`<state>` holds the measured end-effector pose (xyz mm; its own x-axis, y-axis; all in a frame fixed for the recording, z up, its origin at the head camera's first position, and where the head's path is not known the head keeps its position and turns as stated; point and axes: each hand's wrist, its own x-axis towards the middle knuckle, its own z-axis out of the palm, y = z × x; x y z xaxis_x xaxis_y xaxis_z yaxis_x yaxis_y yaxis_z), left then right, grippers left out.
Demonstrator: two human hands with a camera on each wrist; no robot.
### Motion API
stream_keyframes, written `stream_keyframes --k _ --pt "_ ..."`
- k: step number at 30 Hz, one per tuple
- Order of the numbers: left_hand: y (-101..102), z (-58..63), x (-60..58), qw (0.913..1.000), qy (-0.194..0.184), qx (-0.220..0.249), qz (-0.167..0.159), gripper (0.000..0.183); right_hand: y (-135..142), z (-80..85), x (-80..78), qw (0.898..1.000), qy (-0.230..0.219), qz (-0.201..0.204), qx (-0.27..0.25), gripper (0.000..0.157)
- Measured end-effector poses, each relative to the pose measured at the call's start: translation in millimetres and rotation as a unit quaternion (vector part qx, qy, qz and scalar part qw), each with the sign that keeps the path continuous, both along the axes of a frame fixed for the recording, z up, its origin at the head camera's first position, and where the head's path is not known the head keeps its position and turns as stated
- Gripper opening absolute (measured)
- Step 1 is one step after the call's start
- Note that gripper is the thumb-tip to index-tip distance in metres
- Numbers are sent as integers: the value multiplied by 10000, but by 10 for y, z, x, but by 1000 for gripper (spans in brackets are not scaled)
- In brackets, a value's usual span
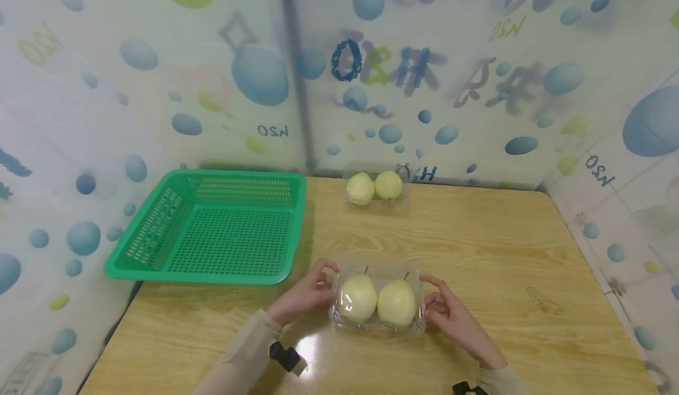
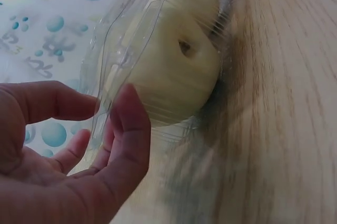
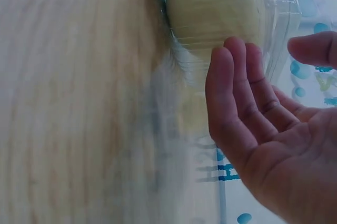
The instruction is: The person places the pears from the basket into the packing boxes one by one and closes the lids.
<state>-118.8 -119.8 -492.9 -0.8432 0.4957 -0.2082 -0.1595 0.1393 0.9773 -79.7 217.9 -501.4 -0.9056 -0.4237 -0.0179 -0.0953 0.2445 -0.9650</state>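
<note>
A clear plastic clamshell box [image 1: 379, 324] with two pale yellow pears [image 1: 396, 303] inside sits on the table in front of me. At its left side, my left hand [image 1: 305, 295] pinches the rim between thumb and finger; the left wrist view shows the fingertips [image 2: 129, 97] at the clear edge. My right hand [image 1: 451, 312] is at the opposite side. In the right wrist view its fingers [image 3: 247, 76] are gently bent beside the box wall, with the thumb [image 3: 310, 49] apart from them.
A green plastic basket [image 1: 207, 278] stands at the left of the wooden table [image 1: 477, 236]. Near the back edge is a second clear box [image 1: 404, 194] with two pears [image 1: 361, 188]. Patterned walls [image 1: 451, 88] enclose the table's back and sides.
</note>
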Motion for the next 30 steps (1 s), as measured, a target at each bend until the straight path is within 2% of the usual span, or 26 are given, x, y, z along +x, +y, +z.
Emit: stream_keyframes --k 4,8,14,19,24,27,30 --pt "24 -22 -57 9997 194 -2 137 39 -14 12 -58 9990 279 -72 328 65" --pt "85 -38 -113 9976 454 -224 464 26 -55 19 -123 9978 189 -361 531 66" --pt "180 -30 -180 9898 747 -498 1105 16 -109 14 -242 9972 114 -596 444 66" --pt "226 -55 -243 9839 1011 -291 1444 14 -129 -3 -338 9959 5 -815 386 61" --pt "252 44 -250 9782 1225 -110 1672 15 -153 -33 -393 9935 77 -1132 91 51" --pt "256 132 -233 9777 1157 -77 1750 21 -168 -44 -398 9919 84 -1261 -90 44" --pt "257 130 -225 9770 1156 -178 1784 32 -178 -49 -389 9902 13 -1387 -147 39"
